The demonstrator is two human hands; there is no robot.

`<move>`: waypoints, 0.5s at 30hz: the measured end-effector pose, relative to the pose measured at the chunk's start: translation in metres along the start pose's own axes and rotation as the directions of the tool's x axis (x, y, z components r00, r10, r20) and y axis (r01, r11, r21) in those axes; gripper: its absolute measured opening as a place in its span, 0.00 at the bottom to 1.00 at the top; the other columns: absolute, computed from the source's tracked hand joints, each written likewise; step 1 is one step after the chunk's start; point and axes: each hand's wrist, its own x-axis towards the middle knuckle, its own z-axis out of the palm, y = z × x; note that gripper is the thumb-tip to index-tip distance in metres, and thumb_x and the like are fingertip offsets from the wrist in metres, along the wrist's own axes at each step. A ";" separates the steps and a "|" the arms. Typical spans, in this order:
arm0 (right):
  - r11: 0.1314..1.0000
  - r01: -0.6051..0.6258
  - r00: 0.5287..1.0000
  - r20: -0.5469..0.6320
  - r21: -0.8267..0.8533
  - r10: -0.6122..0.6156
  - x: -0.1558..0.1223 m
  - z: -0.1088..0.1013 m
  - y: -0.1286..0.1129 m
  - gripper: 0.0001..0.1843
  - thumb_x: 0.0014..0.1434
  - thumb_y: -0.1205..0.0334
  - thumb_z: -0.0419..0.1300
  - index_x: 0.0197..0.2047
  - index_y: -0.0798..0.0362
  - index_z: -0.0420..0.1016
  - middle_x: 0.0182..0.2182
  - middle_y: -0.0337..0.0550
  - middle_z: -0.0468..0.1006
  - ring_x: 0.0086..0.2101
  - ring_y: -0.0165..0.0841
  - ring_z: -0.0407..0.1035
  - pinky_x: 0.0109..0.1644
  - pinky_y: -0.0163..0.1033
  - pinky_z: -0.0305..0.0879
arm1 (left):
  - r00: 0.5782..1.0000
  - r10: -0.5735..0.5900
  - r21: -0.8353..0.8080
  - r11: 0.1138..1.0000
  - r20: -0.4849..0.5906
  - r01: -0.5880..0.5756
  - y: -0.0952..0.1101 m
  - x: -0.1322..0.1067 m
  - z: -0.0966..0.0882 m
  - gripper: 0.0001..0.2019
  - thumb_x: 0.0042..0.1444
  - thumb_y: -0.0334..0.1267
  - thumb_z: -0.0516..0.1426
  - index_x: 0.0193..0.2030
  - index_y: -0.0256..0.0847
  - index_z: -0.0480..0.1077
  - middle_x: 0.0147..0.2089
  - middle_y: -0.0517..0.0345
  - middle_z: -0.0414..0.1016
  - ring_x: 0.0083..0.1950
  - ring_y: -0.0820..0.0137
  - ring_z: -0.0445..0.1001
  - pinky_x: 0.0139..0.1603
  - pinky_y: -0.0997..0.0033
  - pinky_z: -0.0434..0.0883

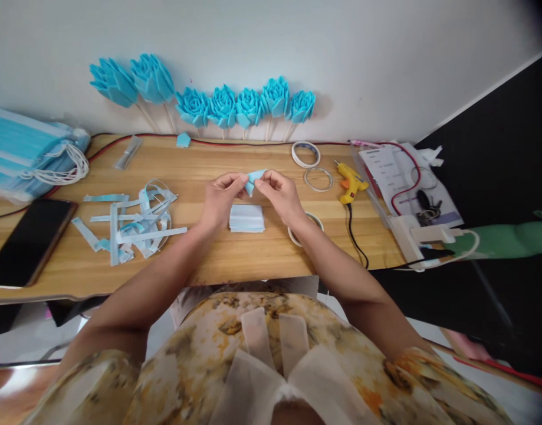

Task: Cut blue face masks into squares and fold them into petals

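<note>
Between my two hands, above the middle of the table, is a small folded piece of blue fabric (255, 176), like face mask material. My left hand (224, 192) pinches its left side between thumb and fingers. On its right side, the thumb and fingers of my right hand (279, 192) close on it. Just below the hands lies a neat stack of pale blue fabric rectangles (246, 218). A roll of tape (315, 219) sits partly hidden under my right wrist. One folded blue petal (183, 140) rests near the wall.
Blue fabric flowers (223, 106) on sticks lean along the wall. Left are packed face masks (18, 153), cut strips (138, 227) and a phone (29, 242). Right are tape rolls (306, 154), a yellow glue gun (351, 183), papers (388, 171), keys (429, 213) and a power strip (406, 239).
</note>
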 end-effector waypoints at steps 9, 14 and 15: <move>1.000 0.006 1.000 -0.005 -0.013 -0.006 0.002 -0.001 0.005 0.15 0.57 0.50 0.64 0.28 0.50 0.66 0.25 0.33 0.66 0.28 0.28 0.60 0.36 0.38 0.58 | 1.000 -0.014 -0.019 1.000 0.020 0.014 0.003 -0.001 0.000 0.07 0.53 0.35 0.68 0.26 0.39 0.78 0.24 0.63 0.74 0.25 0.78 0.69 0.32 0.76 0.68; 0.995 -0.021 0.989 -0.145 0.102 0.036 0.005 -0.003 0.005 0.21 0.54 0.44 0.68 0.45 0.47 0.72 0.37 0.37 0.76 0.40 0.32 0.70 0.48 0.39 0.67 | 0.997 -0.076 -0.102 0.992 0.014 0.077 0.004 0.002 -0.002 0.07 0.54 0.34 0.68 0.26 0.39 0.77 0.23 0.63 0.74 0.25 0.78 0.68 0.30 0.77 0.66; 0.988 -0.055 0.991 -0.114 0.143 0.072 0.005 -0.003 0.004 0.24 0.54 0.43 0.68 0.48 0.46 0.72 0.39 0.38 0.77 0.43 0.33 0.72 0.50 0.40 0.68 | 0.996 -0.090 -0.135 0.987 0.017 0.092 0.004 0.002 -0.003 0.08 0.54 0.34 0.68 0.26 0.39 0.77 0.23 0.63 0.73 0.25 0.78 0.68 0.30 0.77 0.65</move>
